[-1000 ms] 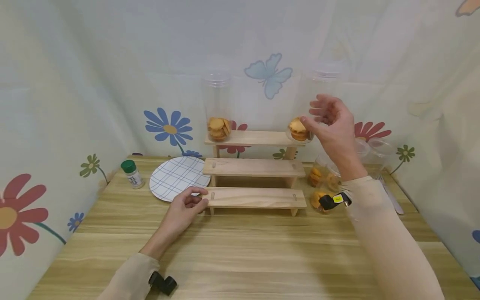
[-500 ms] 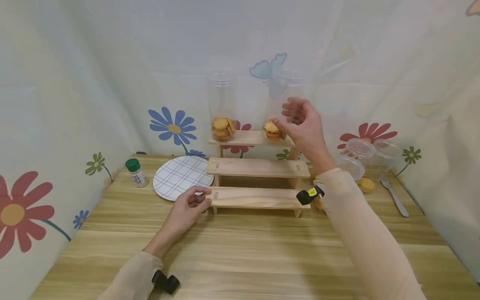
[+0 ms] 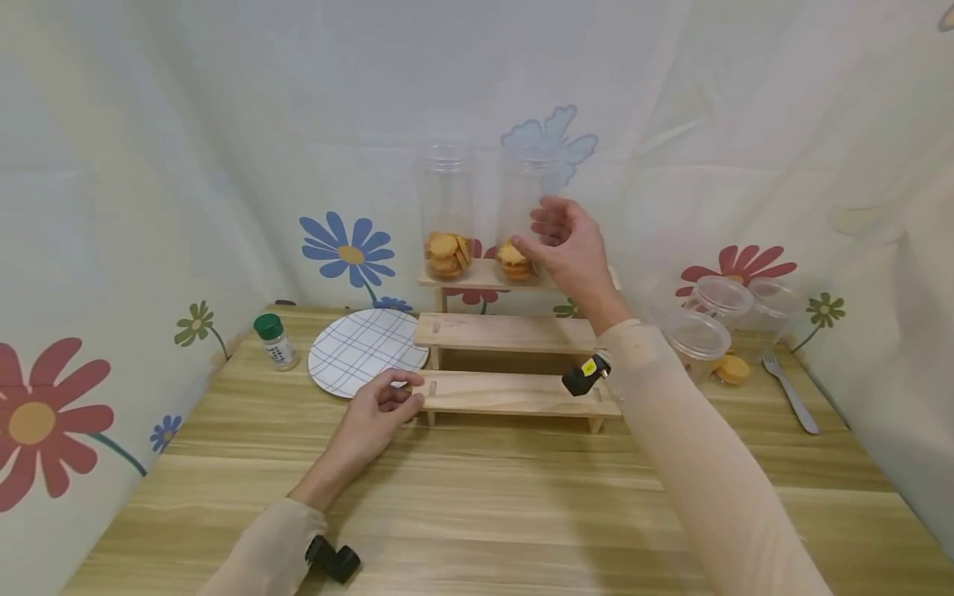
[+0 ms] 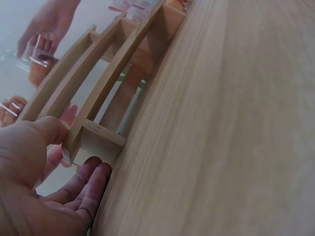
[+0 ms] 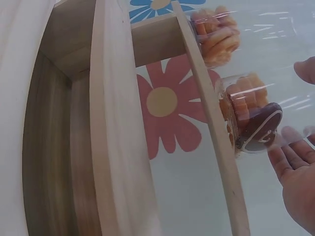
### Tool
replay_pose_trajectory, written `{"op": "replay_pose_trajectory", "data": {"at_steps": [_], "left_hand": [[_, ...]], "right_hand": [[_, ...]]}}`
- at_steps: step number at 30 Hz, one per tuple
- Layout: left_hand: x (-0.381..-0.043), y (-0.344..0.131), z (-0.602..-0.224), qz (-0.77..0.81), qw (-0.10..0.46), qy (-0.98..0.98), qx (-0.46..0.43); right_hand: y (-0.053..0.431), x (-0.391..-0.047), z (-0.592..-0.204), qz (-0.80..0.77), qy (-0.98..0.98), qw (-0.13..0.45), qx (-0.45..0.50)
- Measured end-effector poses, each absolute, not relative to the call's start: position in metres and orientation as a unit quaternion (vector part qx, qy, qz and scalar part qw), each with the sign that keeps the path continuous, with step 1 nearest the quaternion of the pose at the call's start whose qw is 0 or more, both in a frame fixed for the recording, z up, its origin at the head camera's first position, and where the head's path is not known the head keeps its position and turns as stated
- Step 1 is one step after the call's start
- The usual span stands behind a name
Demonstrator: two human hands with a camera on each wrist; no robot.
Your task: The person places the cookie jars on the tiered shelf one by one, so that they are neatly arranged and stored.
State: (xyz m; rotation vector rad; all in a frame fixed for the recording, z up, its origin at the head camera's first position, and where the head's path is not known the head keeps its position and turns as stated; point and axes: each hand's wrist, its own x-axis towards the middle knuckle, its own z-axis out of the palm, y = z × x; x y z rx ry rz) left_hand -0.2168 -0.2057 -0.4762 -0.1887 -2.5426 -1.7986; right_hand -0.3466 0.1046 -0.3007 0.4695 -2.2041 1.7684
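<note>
My right hand (image 3: 574, 248) grips a tall clear jar (image 3: 519, 199) with cookies in its bottom, thumb on one side and fingers on the other. The jar stands upright over the top board of a three-step wooden shelf (image 3: 514, 331), beside a similar jar (image 3: 445, 199) of cookies. In the right wrist view, a dark brown piece (image 5: 263, 128) with white lines shows at the gripped jar's base. At the left end of the lowest step, my left hand (image 3: 376, 410) holds the board's end, thumb (image 4: 54, 130) at its edge and fingertips (image 4: 101, 169) by the leg.
Left of the shelf lie a checked plate (image 3: 365, 348) and a green-capped shaker (image 3: 276, 341). To the right are several clear jars (image 3: 696, 335), partly behind my right sleeve (image 3: 656, 389), a cookie (image 3: 734, 369) and a fork (image 3: 792, 393). A flowered curtain (image 3: 358, 99) hangs behind.
My right hand has carried the jar leftward along the top board, close to the other jar. The left hand keeps its place on the shelf; the whole view has shifted slightly.
</note>
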Motion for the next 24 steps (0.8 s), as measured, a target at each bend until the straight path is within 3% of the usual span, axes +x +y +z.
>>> {"op": "replay_pose_trajectory", "data": {"at_steps": [24], "left_hand": [[-0.2156,-0.2055,-0.4746,-0.572,0.009,-0.818,-0.059]], "right_hand": [[0.1009,-0.349,-0.3047,0.595,-0.781,0.111,0.153]]}}
